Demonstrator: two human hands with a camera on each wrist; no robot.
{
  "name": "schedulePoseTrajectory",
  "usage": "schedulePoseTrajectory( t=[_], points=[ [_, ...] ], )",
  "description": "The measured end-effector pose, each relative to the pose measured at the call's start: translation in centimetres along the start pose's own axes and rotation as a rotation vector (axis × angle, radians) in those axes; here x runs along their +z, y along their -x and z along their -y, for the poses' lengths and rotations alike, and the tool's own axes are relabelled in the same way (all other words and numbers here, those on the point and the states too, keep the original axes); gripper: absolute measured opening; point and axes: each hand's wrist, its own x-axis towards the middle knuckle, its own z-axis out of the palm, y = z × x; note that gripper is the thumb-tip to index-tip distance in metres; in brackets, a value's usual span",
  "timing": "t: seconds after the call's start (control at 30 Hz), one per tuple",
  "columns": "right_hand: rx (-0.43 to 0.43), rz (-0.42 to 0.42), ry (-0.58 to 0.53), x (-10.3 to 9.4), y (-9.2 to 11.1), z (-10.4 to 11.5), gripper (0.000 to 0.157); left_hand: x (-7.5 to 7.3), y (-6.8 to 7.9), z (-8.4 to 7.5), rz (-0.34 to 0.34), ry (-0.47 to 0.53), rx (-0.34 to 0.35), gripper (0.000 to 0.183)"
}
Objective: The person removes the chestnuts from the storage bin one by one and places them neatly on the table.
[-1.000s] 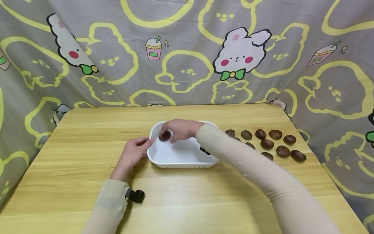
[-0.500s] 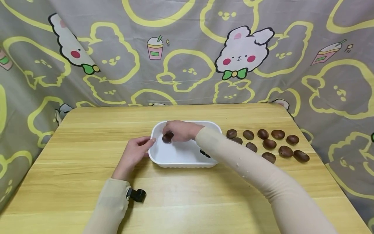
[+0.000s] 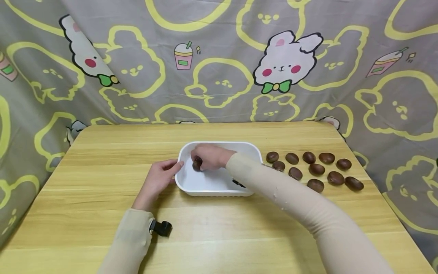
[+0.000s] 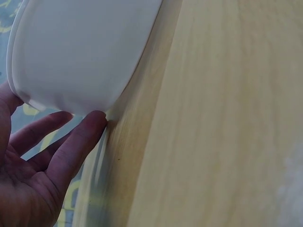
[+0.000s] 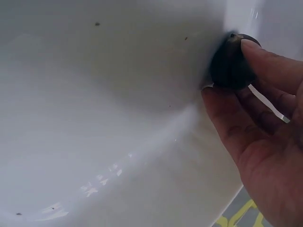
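Note:
A white rectangular tray (image 3: pixel 219 186) with rounded corners sits in the middle of the wooden table. Inside it, towards the left end, my right hand (image 3: pixel 213 156) pinches a dark brown chestnut (image 3: pixel 197 164) low over the bottom. The right wrist view shows thumb and fingers around the chestnut (image 5: pixel 232 64), close by the tray's inner wall. My left hand (image 3: pixel 159 179) grips the tray's left end, thumb on the rim. In the left wrist view, its fingertips (image 4: pixel 97 118) meet the outside of the tray wall (image 4: pixel 80 56).
Several loose chestnuts (image 3: pixel 316 169) lie spread on the table (image 3: pixel 219 236) to the right of the tray. A few dark specks (image 5: pixel 97 23) dot the tray bottom. A patterned curtain (image 3: pixel 219 95) hangs behind the table and along both sides.
My right hand has shifted slightly towards me and right, lower in the tray, still pinching the chestnut. My left hand keeps its grip on the tray's end.

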Motion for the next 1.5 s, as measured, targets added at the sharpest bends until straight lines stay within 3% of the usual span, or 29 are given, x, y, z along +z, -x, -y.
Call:
schedulePoseTrajectory(
  t=[0.17, 0.37, 0.53, 0.77, 1.13, 1.5],
  points=[
    [0.027, -0.007, 0.009, 0.2, 0.0, -0.1, 0.015, 0.1, 0.0, 0.0, -0.003, 0.003, 0.005, 0.047],
    [0.021, -0.002, 0.038, 0.4, 0.0, 0.1, 0.021, 0.1, 0.0, 0.0, -0.006, 0.007, 0.019, 0.045],
    [0.028, 0.024, -0.009, 0.3, 0.2, 0.1, 0.024, 0.1, 0.0, 0.0, 0.001, 0.006, 0.023, 0.044],
    [0.049, 0.04, -0.142, -0.6, 1.0, -0.5, 0.022, -0.1, 0.0, -0.1, 0.0, -0.019, 0.008, 0.047],
    [0.019, -0.011, -0.334, -2.6, 3.6, -1.9, 0.027, -0.1, 0.0, -0.1, 0.005, -0.016, -0.001, 0.048],
    [0.121, -0.116, -0.516, -4.7, 7.7, -4.1, 0.028, 0.0, 0.0, -0.1, 0.001, 0.002, -0.002, 0.051]
  ],
)
